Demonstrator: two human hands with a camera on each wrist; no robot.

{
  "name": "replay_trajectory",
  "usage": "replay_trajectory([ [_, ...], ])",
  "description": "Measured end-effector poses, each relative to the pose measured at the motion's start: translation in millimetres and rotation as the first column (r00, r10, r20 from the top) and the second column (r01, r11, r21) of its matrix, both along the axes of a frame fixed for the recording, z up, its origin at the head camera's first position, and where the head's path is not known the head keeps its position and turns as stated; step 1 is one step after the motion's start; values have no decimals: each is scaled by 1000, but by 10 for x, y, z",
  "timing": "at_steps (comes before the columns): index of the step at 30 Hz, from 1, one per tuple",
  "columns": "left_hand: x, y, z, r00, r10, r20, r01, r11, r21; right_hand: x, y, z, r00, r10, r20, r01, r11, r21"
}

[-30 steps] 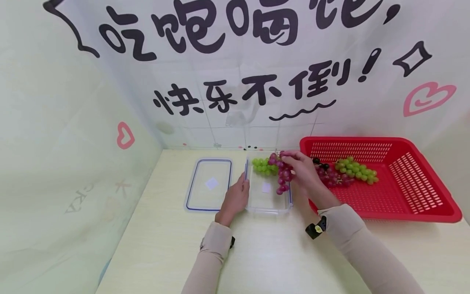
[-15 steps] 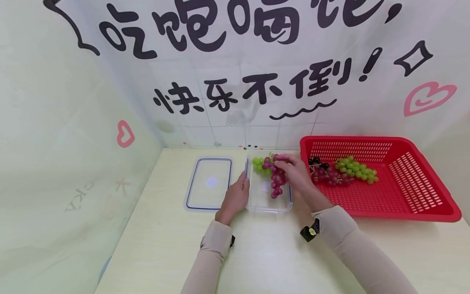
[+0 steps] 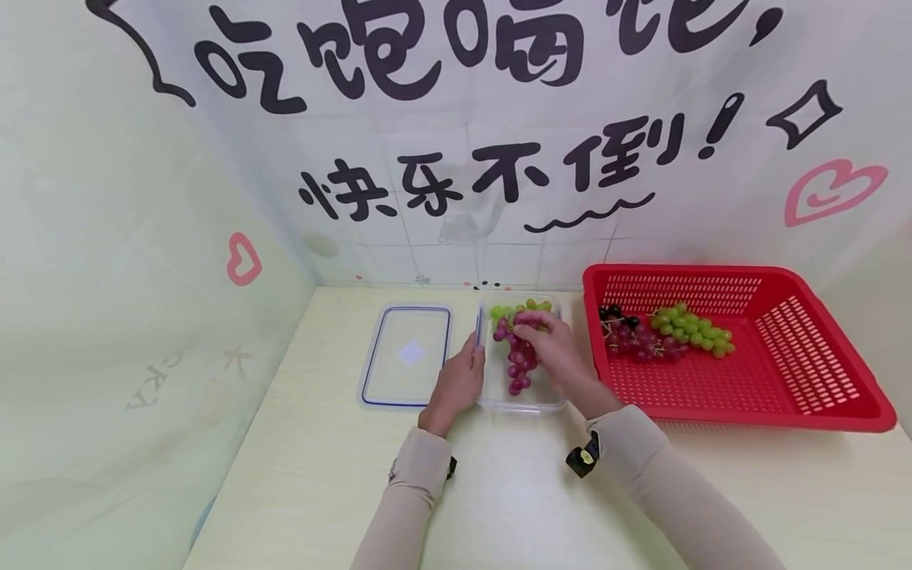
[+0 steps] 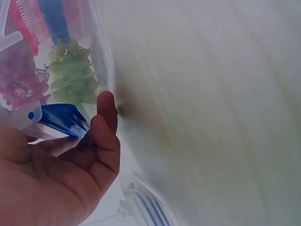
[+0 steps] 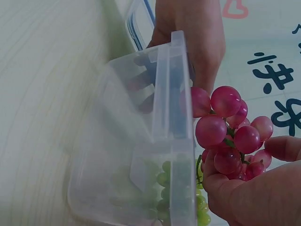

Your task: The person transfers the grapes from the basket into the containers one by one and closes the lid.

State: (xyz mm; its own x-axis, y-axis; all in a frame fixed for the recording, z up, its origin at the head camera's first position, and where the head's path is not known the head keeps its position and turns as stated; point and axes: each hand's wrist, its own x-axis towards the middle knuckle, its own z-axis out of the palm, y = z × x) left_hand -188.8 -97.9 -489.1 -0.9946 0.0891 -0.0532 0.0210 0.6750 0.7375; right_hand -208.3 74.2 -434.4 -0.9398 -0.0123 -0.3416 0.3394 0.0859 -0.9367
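Observation:
My right hand (image 3: 556,348) pinches a bunch of purple-red grapes (image 3: 521,366) near its top, and the bunch hangs over the clear plastic food container (image 3: 523,407). In the right wrist view, the red grapes (image 5: 227,136) are at the level of the container's rim. Green grapes (image 4: 73,70) lie inside the container at its far end, partly hidden by the right hand in the head view. My left hand (image 3: 458,381) grips the container's left side, its fingers around a blue-edged locking flap (image 4: 63,117).
To the left, a clear lid (image 3: 406,356) with a blue seal lies flat on the pale table (image 3: 313,491). A red perforated basket (image 3: 741,396) stands at the right, holding green grapes (image 3: 691,330), red grapes (image 3: 641,343) and dark grapes (image 3: 618,317). A printed cloth hangs behind.
My right hand has carried the red grapes leftward and slightly nearer to me, further over the container. My left hand has stayed on the container's side.

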Motion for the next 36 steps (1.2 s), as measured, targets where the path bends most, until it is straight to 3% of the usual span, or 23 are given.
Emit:
replay_trajectory([
  [6, 2, 13, 1, 1000, 3, 9, -3, 1000, 0, -5, -85, -68, 999, 24, -35, -25, 999, -28],
  [18, 8, 8, 1, 1000, 4, 24, -4, 1000, -8, 34, -195, -183, 995, 82, -51, -78, 994, 74],
  [29, 6, 16, -1, 1000, 8, 23, -8, 1000, -2, 53, -215, -225, 992, 115, -42, -110, 989, 97],
  [36, -1, 11, -11, 1000, 1, 20, -1, 1000, 5, 40, -183, -255, 983, 182, -18, -178, 976, 124],
])
